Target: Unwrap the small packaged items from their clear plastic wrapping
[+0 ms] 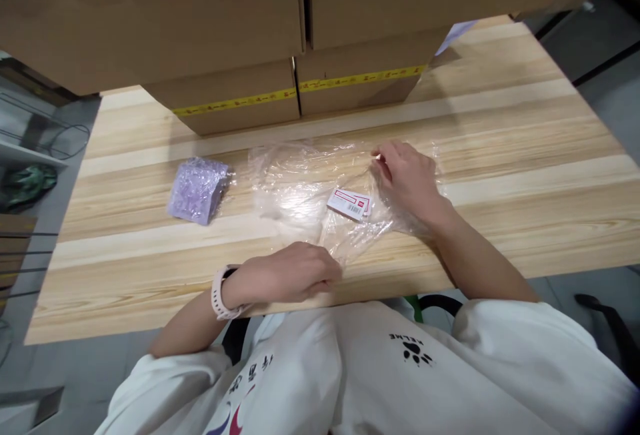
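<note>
A clear plastic bag [300, 181] lies crumpled on the wooden table [500, 128], with a white label with red print [350, 203] on it. My right hand [407, 178] rests on the bag's far right part, its fingers pinching the film near the top edge. My left hand [290, 275] is closed on the bag's near edge at the table's front. A pale pink watch sits on my left wrist. A small purple packet wrapped in film [197, 189] lies to the left of the bag, apart from both hands.
Large cardboard boxes [240, 35] with yellow tape stand at the back of the table and overhang it. A shelf and cables [35, 148] are on the left beyond the table edge. A chair base [605, 315] is at the right.
</note>
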A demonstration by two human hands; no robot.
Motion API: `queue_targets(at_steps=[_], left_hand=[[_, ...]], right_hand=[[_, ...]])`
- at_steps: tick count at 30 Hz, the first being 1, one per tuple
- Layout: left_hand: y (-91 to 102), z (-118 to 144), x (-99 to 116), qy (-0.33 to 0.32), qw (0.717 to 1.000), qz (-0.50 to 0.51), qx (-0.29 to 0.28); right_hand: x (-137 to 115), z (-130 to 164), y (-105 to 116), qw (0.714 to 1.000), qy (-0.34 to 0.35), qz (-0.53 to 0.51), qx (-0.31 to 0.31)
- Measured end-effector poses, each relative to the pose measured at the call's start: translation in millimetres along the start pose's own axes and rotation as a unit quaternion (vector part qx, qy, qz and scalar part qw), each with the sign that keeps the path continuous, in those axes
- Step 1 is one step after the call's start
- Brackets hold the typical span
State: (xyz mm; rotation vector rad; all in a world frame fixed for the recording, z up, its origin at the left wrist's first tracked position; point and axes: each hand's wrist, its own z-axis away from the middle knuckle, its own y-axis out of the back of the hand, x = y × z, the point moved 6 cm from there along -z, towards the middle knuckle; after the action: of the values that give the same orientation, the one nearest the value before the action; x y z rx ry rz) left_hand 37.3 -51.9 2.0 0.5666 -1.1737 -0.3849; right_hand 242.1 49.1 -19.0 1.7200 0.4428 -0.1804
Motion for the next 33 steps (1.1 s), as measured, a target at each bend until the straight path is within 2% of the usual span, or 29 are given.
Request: queue_targets(at_steps=[2,7,9,11,14,17,21,26,29,31,33], left_hand=[[-1.0,-0.4,-2.5,-0.003,1.0,0.002,-0.007],[2.9,-3.4,1.5,0.013,1.0,0.013,-0.016],[6.7,-5.7,-1.1,0.045,0.999,0.002,0.007],[12.7,-5.4,-9.3,0.093,0.994,-0.03,0.058],[17.6,5.1,-26.8,0.161,0.974,-0.099,0.121],[7.4,21.5,-38.2,0.176,0.97,-0.122,0.116],[-16.3,38.5,-37.0,0.189,0.967,-0.129,0.113],[-39.2,44.5,-16.1,0.108,0.979,-0.15,0.086],[-31.6,54.4,-10.4,0.096,0.979,-0.159,0.087],[-18.2,57.2,-7.1,0.104,0.974,-0.156,0.124],[-4.9,50.2,-3.3,0.116,0.964,-0.151,0.184]], right_hand=[[-13.2,5.7,8.2,0.999,0.037,-0.02,-0.015],[-52.8,33.3,-7.1,0.973,0.161,-0.007,-0.167],[-57.3,40.5,-16.1,0.963,0.189,0.005,-0.192],[-56.0,42.9,-22.0,0.959,0.199,-0.003,-0.202],[-51.2,41.8,-25.1,0.959,0.199,-0.008,-0.203],[-50.3,41.3,-25.7,0.961,0.194,0.001,-0.197],[-53.6,42.5,-26.0,0.965,0.179,0.013,-0.192],[-53.9,37.7,-23.3,0.966,0.163,0.027,-0.199],[-48.0,31.4,-20.8,0.971,0.132,0.039,-0.197],[-42.9,28.0,-19.2,0.976,0.104,0.036,-0.19],[-39.1,25.7,-18.1,0.98,0.088,0.024,-0.179]])
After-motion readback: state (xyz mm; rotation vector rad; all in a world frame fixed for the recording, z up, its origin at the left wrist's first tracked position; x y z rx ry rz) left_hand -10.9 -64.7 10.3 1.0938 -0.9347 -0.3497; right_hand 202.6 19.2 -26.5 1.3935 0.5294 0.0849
